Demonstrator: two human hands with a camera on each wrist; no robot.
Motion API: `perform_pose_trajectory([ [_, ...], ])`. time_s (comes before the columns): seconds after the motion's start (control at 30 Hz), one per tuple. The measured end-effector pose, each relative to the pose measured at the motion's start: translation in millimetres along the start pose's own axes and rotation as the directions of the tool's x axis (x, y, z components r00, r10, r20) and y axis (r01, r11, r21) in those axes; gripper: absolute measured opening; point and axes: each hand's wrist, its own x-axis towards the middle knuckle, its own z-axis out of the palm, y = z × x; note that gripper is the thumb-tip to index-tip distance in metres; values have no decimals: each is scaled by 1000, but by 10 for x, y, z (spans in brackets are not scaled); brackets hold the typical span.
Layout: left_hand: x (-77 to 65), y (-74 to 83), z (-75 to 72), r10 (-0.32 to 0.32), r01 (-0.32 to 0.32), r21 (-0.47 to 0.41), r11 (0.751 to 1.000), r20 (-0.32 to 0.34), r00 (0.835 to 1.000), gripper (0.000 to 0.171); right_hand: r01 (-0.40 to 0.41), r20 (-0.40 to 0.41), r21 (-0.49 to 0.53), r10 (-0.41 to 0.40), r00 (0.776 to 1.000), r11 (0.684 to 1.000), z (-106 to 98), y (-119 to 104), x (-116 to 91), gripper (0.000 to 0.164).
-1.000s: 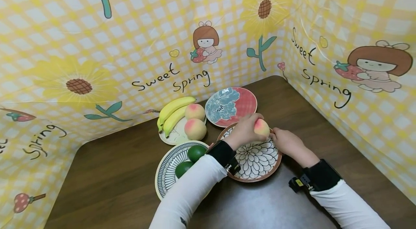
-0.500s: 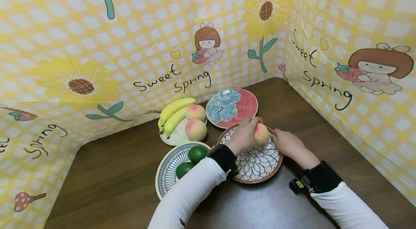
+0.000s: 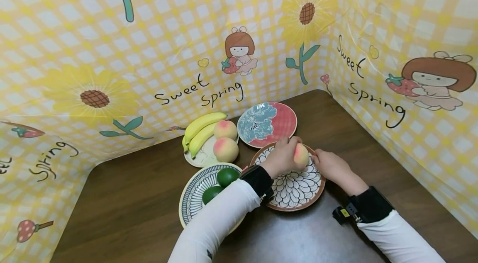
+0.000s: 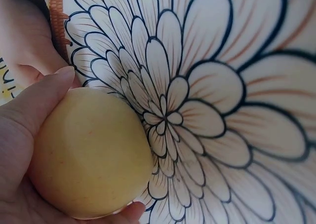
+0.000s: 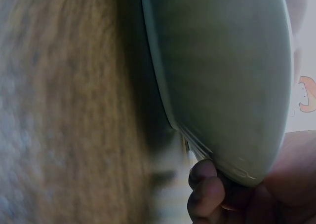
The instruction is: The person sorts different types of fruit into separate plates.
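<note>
My left hand point(image 3: 280, 158) grips a peach point(image 3: 301, 155) over the far part of a brown-rimmed plate point(image 3: 295, 190) with a black-and-white petal pattern. In the left wrist view, thumb and fingers wrap the yellowish peach point(image 4: 94, 152) close against the petals; whether it touches them I cannot tell. At the plate's right edge, my right hand point(image 3: 334, 167) pinches the rim. The right wrist view shows the pale underside of the plate point(image 5: 222, 86) and curled fingers point(image 5: 205, 194) beneath its edge; the plate's side stands off the wooden table there.
Left of the petal plate, a striped plate point(image 3: 190, 200) bears two green fruits point(image 3: 228, 177), partly behind my left sleeve. Farther back, a pale plate point(image 3: 205, 156) carries bananas point(image 3: 205, 126) and two peaches point(image 3: 225, 149). A red-and-blue plate point(image 3: 284, 120) lies behind the petal plate.
My left hand has lowered the peach slightly toward the petal plate. The right hand keeps its hold on the rim, and the other plates stay put.
</note>
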Motion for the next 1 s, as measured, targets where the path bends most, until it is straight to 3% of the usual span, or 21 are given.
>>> perform_pose_trajectory([
  [0.27, -7, 14, -79, 16, -17, 81, 997, 13, 1000, 94, -6, 9, 4, 6, 1000, 1000, 5, 24, -3, 36],
  [0.43, -76, -79, -396, 22, -16, 126, 992, -49, 999, 106, -10, 14, 5, 10, 1000, 1000, 5, 14, 0, 36],
  [0.5, -150, -182, -570, 0, 15, 156, 988, -95, 996, 109, -10, 13, 1, 10, 1000, 1000, 4, -3, 3, 37],
  [0.6, -288, -462, -779, -38, 64, 173, 983, -147, 988, 110, -15, 16, -8, 15, 1000, 1000, 16, -29, 0, 39],
  [0.73, -458, -873, -955, -113, 136, 166, 977, -143, 983, 110, -10, 20, -16, 11, 1000, 1000, 28, -30, 1, 39],
  [0.87, -558, -1143, -1017, -176, 189, 127, 974, -104, 979, 106, -14, 21, -12, 14, 1000, 1000, 21, -3, 15, 38],
  [1.0, -616, -1293, -1004, -186, 194, 94, 976, -87, 979, 104, -20, 22, -13, 21, 1000, 1000, 9, 9, 27, 39],
])
